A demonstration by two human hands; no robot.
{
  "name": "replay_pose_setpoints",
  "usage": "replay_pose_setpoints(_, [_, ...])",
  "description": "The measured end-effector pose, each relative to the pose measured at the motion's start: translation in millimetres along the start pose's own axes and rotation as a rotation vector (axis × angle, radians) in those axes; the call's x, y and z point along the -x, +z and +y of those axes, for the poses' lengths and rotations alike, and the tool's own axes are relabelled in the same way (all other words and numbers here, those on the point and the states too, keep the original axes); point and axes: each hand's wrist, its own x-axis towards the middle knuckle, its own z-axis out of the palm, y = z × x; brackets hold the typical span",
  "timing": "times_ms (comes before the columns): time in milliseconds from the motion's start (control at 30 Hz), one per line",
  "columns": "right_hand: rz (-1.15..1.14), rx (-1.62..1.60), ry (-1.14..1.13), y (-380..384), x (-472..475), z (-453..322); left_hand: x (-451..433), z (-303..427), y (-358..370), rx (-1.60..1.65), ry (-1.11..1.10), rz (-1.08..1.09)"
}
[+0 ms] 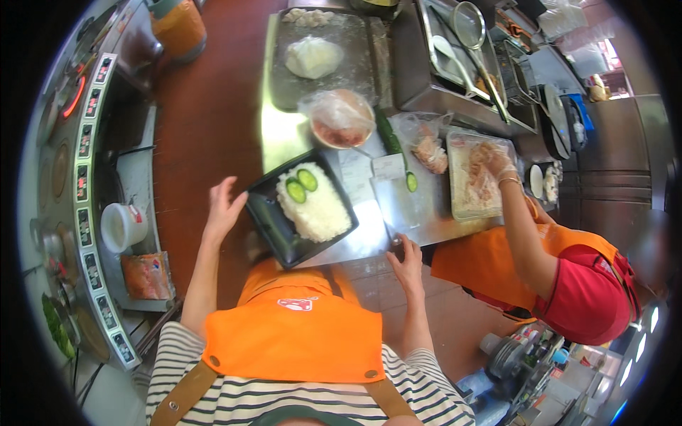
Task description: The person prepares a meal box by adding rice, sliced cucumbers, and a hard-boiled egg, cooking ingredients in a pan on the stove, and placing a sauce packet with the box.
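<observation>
A black rectangular dish [268,232] sits at the near left edge of the steel table, holding a slab of white rice [322,213] with cucumber slices [301,185] on top. My left hand [224,207] is beside the dish's left rim, fingers apart and holding nothing. At the table's front edge is my right hand [407,263], thumb and fingers spread by a small dark object [396,240], perhaps a knife handle; whether they touch is unclear. Past it lie a translucent cutting board [402,205], a cut cucumber end [411,181] and a long cucumber [388,133].
A bowl of reddish food under plastic [342,125] and a floured tray with dough [313,57] stand farther back. To the right, a co-worker's gloved hand [501,162] works in a tray of coated meat [477,199]. A stove [90,213] lines the left.
</observation>
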Motion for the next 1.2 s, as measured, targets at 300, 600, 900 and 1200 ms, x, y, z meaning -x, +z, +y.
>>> replay_pose_setpoints(300, [0.042, -0.058, -0.054, 16, 13, 8, -55, 26, 26, -0.067, -0.057, -0.382])
replay_pose_setpoints(600, [0.115, -0.007, -0.076, 19, 14, -10, -3, 16, 27, 0.167, -0.202, -0.329])
replay_pose_setpoints(900, [0.218, -0.556, 0.002, 26, -12, -68, -41, 12, 35, 0.126, -0.118, -0.337])
replay_pose_setpoints(1200, [0.416, -0.853, 0.136, -29, -100, -33, -43, 59, 12, -0.095, 0.214, -0.239])
